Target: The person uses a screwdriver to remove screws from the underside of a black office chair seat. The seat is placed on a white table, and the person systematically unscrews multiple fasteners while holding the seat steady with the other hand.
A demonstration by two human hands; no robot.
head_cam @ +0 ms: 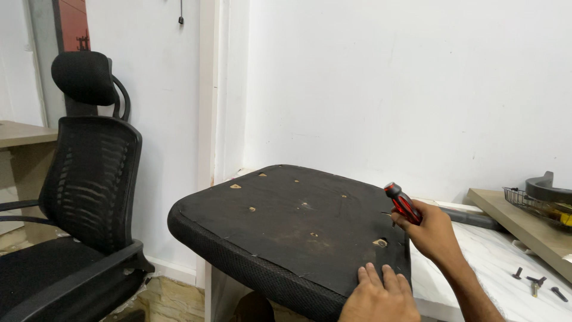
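A black chair seat cushion [286, 220] lies upside down on a white table [500, 256], its dark underside up with several screw holes showing. My left hand [378, 295] rests flat on the seat's near right corner, fingers apart. My right hand [432, 232] grips a screwdriver [403, 203] with a red and black handle at the seat's right edge, close to a hole [379, 242]. The screwdriver's tip is hidden behind the hand.
A black mesh office chair [83, 197] with headrest stands at the left by the wall. Loose black screws [536, 281] lie on the table at the right. A wooden board [524, 223] holds a wire basket [536, 203] and a dark curved part [548, 186].
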